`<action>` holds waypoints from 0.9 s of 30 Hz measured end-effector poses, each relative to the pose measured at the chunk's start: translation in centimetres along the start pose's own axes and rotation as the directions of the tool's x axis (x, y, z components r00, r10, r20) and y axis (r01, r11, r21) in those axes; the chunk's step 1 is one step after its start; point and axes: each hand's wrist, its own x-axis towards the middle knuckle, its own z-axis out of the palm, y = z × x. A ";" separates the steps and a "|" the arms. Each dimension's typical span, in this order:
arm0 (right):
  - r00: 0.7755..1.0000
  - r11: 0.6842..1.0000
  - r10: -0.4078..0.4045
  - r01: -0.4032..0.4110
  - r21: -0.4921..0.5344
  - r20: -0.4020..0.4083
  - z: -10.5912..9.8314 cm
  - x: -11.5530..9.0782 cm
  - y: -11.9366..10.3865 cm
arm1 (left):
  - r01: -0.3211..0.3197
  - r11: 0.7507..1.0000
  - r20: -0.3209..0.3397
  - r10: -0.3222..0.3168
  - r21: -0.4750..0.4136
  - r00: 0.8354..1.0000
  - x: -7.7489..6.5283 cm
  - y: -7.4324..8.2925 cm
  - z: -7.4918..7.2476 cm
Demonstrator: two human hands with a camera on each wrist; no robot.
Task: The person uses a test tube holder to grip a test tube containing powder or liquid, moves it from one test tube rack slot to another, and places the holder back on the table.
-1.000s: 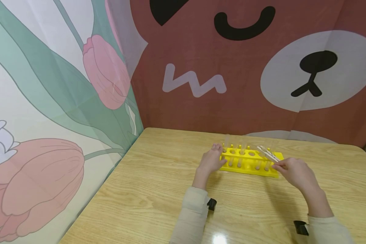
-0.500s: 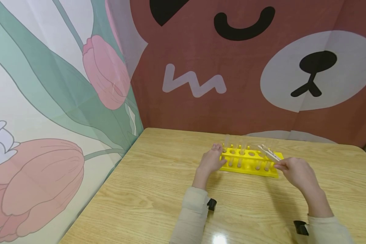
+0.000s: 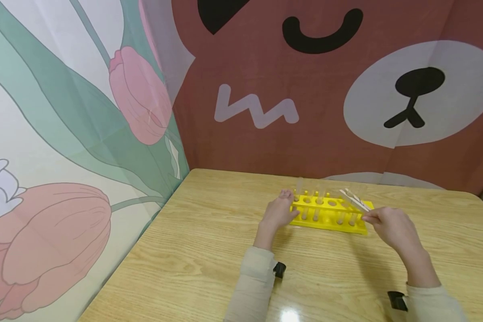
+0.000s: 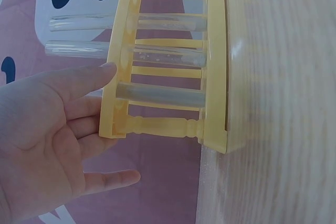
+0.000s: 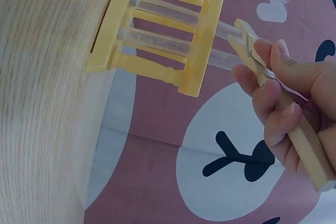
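A yellow test tube rack [image 3: 328, 226] stands on the table, with several clear test tubes [image 4: 168, 56] upright in its holes. My left hand [image 3: 278, 212] holds the rack's left end. In the left wrist view its thumb lies on the top shelf's edge and the other fingers are behind. My right hand [image 3: 392, 230] grips a wooden test tube holder [image 5: 304, 140] over the rack's right end, fingers curled round its handle and spring. The holder's tip overlaps the upper part of a clear tube [image 5: 228, 31] in the right wrist view.
The light wood table [image 3: 201, 250] reaches to a cloth backdrop [image 3: 265, 147] with a bear print just behind the rack. A second cloth [image 3: 84, 147] with tulips hangs along the left edge. Black straps [image 3: 279, 269] are at both wrists.
The test tube holder's wooden arms drew closer together half a second ago and stand further apart again now. The left hand and the rack have stayed in place.
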 end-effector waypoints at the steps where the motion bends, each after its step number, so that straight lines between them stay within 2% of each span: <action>1: 1.000 1.000 -0.002 0.002 0.002 -0.002 0.0 0.0 0.0 | -0.003 1.000 -0.001 0.003 0.002 1.000 0.0 0.0 0.0; 13: 0.998 1.000 -0.026 0.025 -0.017 -0.056 -0.1 -0.2 -0.2 | 0.017 1.000 0.007 -0.017 -0.008 1.000 0.1 0.0 0.2; 27: 0.996 1.000 -0.017 0.016 -0.011 -0.083 -0.2 -0.1 -0.4 | -0.001 1.000 -0.008 0.001 0.002 1.000 0.0 0.0 0.0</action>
